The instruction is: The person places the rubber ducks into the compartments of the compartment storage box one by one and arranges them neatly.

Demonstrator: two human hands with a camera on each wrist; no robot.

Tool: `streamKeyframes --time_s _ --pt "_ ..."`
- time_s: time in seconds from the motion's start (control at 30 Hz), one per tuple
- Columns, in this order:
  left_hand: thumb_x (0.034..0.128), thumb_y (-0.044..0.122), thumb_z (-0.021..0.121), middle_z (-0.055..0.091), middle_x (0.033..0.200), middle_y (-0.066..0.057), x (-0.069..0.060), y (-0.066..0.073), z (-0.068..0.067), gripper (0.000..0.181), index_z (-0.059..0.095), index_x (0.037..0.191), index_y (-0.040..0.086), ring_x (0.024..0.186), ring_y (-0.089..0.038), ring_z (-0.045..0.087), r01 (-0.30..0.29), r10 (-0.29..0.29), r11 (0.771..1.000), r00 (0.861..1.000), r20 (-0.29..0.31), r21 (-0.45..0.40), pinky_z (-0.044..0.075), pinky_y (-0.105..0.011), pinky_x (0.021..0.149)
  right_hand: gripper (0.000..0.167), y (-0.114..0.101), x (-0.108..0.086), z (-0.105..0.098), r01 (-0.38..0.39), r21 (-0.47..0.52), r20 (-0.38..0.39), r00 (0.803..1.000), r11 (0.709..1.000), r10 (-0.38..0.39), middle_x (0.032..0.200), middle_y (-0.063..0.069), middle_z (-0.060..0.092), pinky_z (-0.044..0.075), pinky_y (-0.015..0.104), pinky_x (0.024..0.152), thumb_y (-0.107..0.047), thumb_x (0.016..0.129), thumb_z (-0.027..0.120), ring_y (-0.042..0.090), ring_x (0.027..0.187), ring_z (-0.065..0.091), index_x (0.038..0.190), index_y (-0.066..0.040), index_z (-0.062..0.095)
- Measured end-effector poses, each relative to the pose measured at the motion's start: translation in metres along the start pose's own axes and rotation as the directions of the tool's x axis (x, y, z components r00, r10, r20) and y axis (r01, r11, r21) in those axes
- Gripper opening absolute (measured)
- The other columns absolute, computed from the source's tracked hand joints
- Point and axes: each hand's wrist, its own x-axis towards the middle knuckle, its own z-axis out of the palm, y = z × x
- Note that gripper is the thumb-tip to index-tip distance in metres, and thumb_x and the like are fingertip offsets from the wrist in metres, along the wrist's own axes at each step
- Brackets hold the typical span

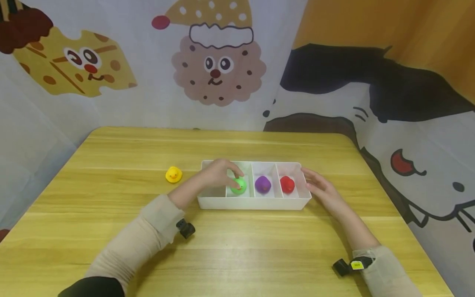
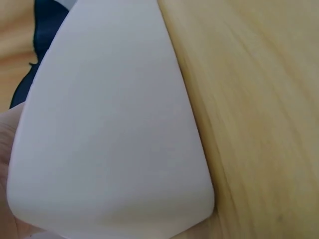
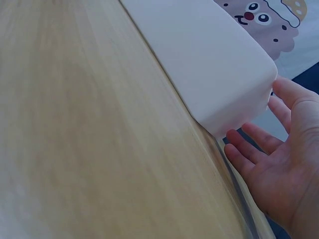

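Observation:
A white divided box [image 1: 256,203] stands on the table, its compartments in a row. My left hand [image 1: 217,173] reaches over it from the left, thumb and fingers around a green rubber duck [image 1: 239,187] in the second compartment from the left. A purple duck [image 1: 263,185] sits in the third and a red duck [image 1: 287,185] in the rightmost one. At the box's right end, my right hand [image 3: 279,159] has its fingers spread loosely against the end wall. In the left wrist view the box's side [image 2: 109,119] hides most of the left hand.
A yellow duck [image 1: 173,175] sits on the wooden table [image 1: 237,247] to the left of the box. Behind the table hangs a cloth [image 1: 148,111] printed with cartoon figures. Both wrists wear small black cameras, the left one [image 1: 185,228] close to the box's front.

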Motion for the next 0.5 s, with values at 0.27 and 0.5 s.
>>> streamKeyframes --time_s 0.27,0.5 --pt "0.0782 0.018 0.08 0.068 0.107 0.001 -0.015 -0.002 -0.006 0.034 0.071 0.11 0.009 0.094 -0.021 0.061 -0.042 0.036 0.997 0.995 -0.095 -0.069 0.048 -0.041 0.087 0.053 -0.001 0.0 0.0 -0.001 -0.004 0.005 1.0 1.0 0.001 0.145 0.02 0.039 0.037 0.02 0.095 -0.021 0.1 0.053 0.037 0.129 0.039 0.148 -0.008 0.035" --pt "0.0809 0.017 0.078 0.067 0.113 -0.006 -0.028 -0.005 -0.015 0.034 0.07 0.112 0.005 0.067 -0.02 0.052 -0.091 0.068 0.987 0.983 -0.173 -0.13 0.047 -0.03 0.059 0.052 0.0 0.0 0.0 0.005 -0.011 0.003 1.0 1.0 -0.005 0.145 0.02 0.039 0.038 0.024 0.097 -0.02 0.1 0.052 0.037 0.129 0.039 0.147 -0.008 0.035"
